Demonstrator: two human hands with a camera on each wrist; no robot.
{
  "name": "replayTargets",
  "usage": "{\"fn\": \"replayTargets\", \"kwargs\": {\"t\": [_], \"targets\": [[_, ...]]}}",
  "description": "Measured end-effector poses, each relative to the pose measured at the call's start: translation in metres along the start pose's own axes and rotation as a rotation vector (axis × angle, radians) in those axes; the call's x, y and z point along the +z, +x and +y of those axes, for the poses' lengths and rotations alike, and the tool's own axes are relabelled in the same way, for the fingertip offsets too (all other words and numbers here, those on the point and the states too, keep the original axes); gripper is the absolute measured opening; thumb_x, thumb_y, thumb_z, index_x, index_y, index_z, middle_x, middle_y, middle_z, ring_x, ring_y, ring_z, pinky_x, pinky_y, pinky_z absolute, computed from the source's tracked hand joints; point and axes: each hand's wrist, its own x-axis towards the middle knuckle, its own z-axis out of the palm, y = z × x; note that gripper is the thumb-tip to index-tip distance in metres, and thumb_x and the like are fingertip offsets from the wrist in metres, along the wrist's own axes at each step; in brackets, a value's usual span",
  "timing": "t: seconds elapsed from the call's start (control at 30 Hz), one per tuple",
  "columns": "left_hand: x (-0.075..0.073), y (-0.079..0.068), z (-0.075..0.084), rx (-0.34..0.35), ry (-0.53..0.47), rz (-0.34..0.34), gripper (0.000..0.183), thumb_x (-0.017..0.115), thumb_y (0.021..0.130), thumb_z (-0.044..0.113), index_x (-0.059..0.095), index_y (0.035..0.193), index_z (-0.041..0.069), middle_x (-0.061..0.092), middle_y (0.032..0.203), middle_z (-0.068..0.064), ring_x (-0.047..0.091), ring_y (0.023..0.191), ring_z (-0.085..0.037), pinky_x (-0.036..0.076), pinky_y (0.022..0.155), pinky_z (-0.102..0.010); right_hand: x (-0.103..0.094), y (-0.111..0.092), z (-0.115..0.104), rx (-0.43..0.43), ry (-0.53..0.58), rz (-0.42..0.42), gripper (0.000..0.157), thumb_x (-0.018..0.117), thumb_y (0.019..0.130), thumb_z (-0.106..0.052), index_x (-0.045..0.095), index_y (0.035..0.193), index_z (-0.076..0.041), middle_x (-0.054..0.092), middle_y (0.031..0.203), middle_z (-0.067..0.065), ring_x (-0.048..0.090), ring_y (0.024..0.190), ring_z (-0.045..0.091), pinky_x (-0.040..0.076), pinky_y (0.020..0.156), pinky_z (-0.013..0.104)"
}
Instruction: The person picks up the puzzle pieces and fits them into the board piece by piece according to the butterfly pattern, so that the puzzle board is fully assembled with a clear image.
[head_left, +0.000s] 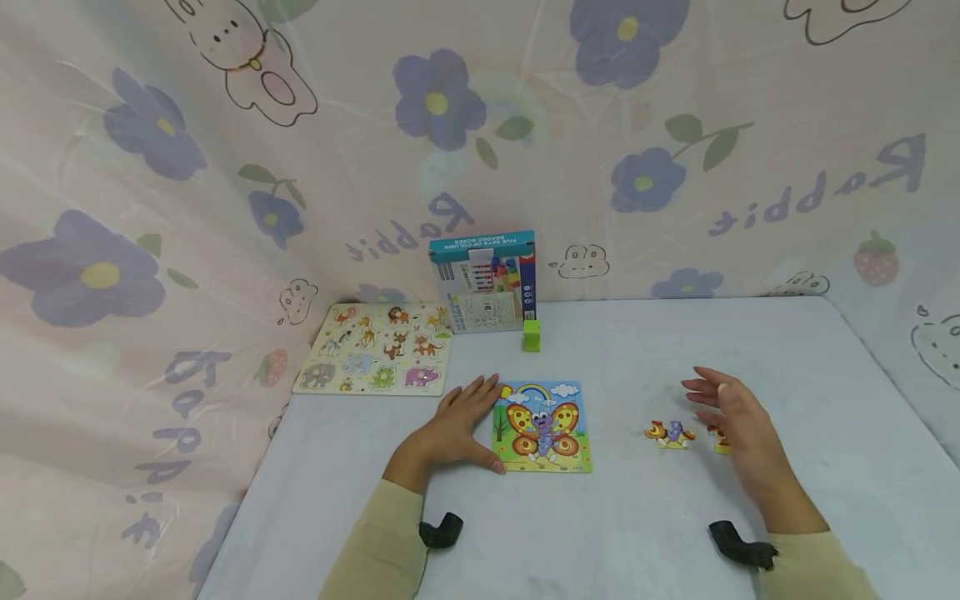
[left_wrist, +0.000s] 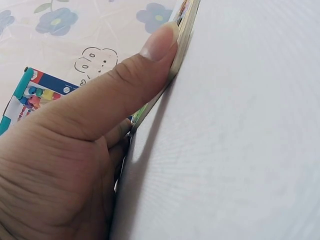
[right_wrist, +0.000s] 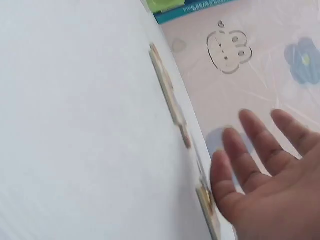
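Observation:
A square butterfly puzzle board (head_left: 543,429) lies flat in the middle of the table. My left hand (head_left: 459,429) rests along its left side, fingers spread and the thumb at the lower left corner. In the left wrist view, the thumb (left_wrist: 122,95) lies against the board's edge. To the right, two loose puzzle pieces sit on the table: a colourful piece (head_left: 671,434) and a second piece (head_left: 719,440) partly hidden by my right hand (head_left: 750,442). The right wrist view shows that hand with loosely bent fingers (right_wrist: 250,150), holding nothing, close beside the second piece.
At the back left lies a wooden board with animal pieces (head_left: 375,350). A beaded-column toy box (head_left: 483,287) stands beside it, with a small green block (head_left: 532,336) at its front right corner. A flower-print curtain (head_left: 585,125) hangs behind the white table (head_left: 615,533).

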Motion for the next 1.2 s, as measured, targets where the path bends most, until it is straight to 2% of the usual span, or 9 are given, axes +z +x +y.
{"fn": "replayTargets", "kwargs": {"t": [0.2, 0.3, 0.43, 0.5, 0.6, 0.7, 0.97, 1.1, 1.2], "targets": [[-0.001, 0.000, 0.000, -0.001, 0.004, -0.002, 0.133, 0.097, 0.072, 0.062, 0.025, 0.176, 0.020, 0.008, 0.182, 0.008, -0.002, 0.165, -0.016, -0.005, 0.130, -0.044, -0.011, 0.002, 0.010, 0.064, -0.208, -0.152, 0.047, 0.051, 0.118, -0.025, 0.051, 0.157, 0.000, 0.066, 0.141, 0.015, 0.059, 0.119, 0.000, 0.044, 0.094, 0.010], [-0.001, 0.000, 0.000, -0.004, 0.004, 0.000, 0.133, 0.097, 0.072, 0.062, 0.025, 0.176, 0.021, 0.008, 0.181, 0.009, -0.002, 0.165, -0.015, -0.005, 0.130, -0.044, -0.013, 0.004, 0.014, 0.073, -0.292, -0.240, 0.050, 0.067, 0.111, -0.026, 0.057, 0.156, -0.006, 0.063, 0.147, 0.015, 0.054, 0.128, 0.004, 0.040, 0.096, 0.010], [0.000, 0.001, -0.001, -0.002, 0.005, 0.002, 0.134, 0.097, 0.071, 0.063, 0.025, 0.176, 0.020, 0.008, 0.181, 0.009, -0.001, 0.166, -0.016, -0.005, 0.130, -0.044, -0.009, 0.005, 0.017, 0.024, -0.391, -0.297, 0.050, 0.081, 0.102, -0.028, 0.067, 0.147, -0.011, 0.057, 0.150, 0.012, 0.043, 0.140, 0.030, 0.039, 0.111, 0.044], [0.000, 0.001, -0.002, -0.002, 0.007, 0.003, 0.134, 0.097, 0.071, 0.063, 0.025, 0.176, 0.020, 0.008, 0.181, 0.008, -0.001, 0.166, -0.016, -0.005, 0.130, -0.044, -0.005, 0.005, 0.017, -0.014, -0.424, -0.312, 0.046, 0.084, 0.099, -0.024, 0.071, 0.140, -0.011, 0.055, 0.148, 0.015, 0.039, 0.139, 0.042, 0.036, 0.107, 0.062], [0.000, 0.000, -0.001, -0.005, 0.001, 0.005, 0.133, 0.098, 0.072, 0.061, 0.025, 0.176, 0.020, 0.008, 0.181, 0.008, -0.002, 0.165, -0.015, -0.005, 0.130, -0.043, 0.001, 0.005, 0.014, -0.038, -0.449, -0.319, 0.038, 0.085, 0.097, -0.019, 0.074, 0.131, -0.009, 0.053, 0.147, 0.019, 0.037, 0.137, 0.050, 0.035, 0.102, 0.072], [0.000, 0.000, 0.000, -0.006, -0.001, 0.006, 0.132, 0.098, 0.072, 0.060, 0.026, 0.176, 0.020, 0.009, 0.182, 0.008, -0.002, 0.165, -0.013, -0.005, 0.130, -0.043, 0.005, 0.005, 0.010, -0.043, -0.463, -0.311, 0.032, 0.085, 0.096, -0.014, 0.074, 0.126, -0.009, 0.056, 0.144, 0.019, 0.040, 0.134, 0.049, 0.038, 0.100, 0.067], [0.000, -0.001, 0.002, -0.006, -0.011, 0.005, 0.133, 0.098, 0.072, 0.060, 0.026, 0.175, 0.019, 0.009, 0.182, 0.007, -0.002, 0.165, -0.014, -0.005, 0.130, -0.043, 0.017, 0.004, 0.001, -0.056, -0.469, -0.231, 0.033, 0.082, 0.096, -0.002, 0.072, 0.127, -0.008, 0.071, 0.117, 0.001, 0.063, 0.108, 0.017, 0.051, 0.089, 0.019], [0.000, -0.001, 0.002, -0.005, -0.006, 0.006, 0.133, 0.098, 0.072, 0.060, 0.025, 0.175, 0.018, 0.009, 0.181, 0.008, -0.002, 0.165, -0.014, -0.005, 0.130, -0.043, 0.025, 0.002, -0.002, -0.073, -0.417, -0.151, 0.037, 0.082, 0.095, 0.002, 0.071, 0.129, -0.006, 0.071, 0.107, 0.000, 0.066, 0.098, 0.009, 0.052, 0.082, 0.013], [0.000, -0.001, 0.002, -0.005, 0.000, 0.004, 0.133, 0.098, 0.072, 0.060, 0.025, 0.176, 0.019, 0.008, 0.181, 0.008, -0.002, 0.165, -0.013, -0.005, 0.130, -0.043, 0.031, 0.002, -0.004, -0.043, -0.346, -0.121, 0.036, 0.082, 0.097, -0.002, 0.069, 0.130, -0.005, 0.069, 0.104, 0.003, 0.066, 0.086, 0.008, 0.055, 0.071, 0.017]]}}
